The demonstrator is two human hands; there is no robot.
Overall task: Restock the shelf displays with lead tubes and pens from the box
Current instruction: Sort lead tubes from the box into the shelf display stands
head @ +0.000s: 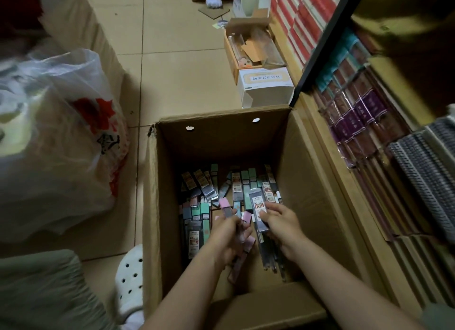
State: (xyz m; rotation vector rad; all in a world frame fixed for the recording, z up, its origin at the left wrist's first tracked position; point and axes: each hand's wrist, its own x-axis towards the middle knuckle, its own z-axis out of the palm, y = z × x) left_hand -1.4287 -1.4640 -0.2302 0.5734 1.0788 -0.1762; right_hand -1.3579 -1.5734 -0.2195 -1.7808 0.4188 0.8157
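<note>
While both arms reach down into the open cardboard box [221, 142] on the floor, the left hand [227, 233] is curled around a small bundle of pink-capped lead tubes [225, 206], and the right hand [280, 221] pinches a grey lead tube [258, 206] with a printed label, its cap end pointing away from the person. Holding several tubes in one fist probably lets the other hand keep picking, so a whole batch can go to the shelf in one trip. More tubes [202, 189], green, grey and clear, lie loose and crisscrossed on the box bottom, mostly toward the far and left sides; whether any pens are mixed among them is hard to tell. Just right of the box stands the wooden shelf unit [327, 172], packed with purple-wrapped stock and spiral notebooks [423, 162], so the box seems parked there to keep the carry short. A white plastic bag [61, 137] slumps to the left, a white clog [130, 275] sits by the box's near corner, and smaller boxes [266, 86] line the floor beyond.
</note>
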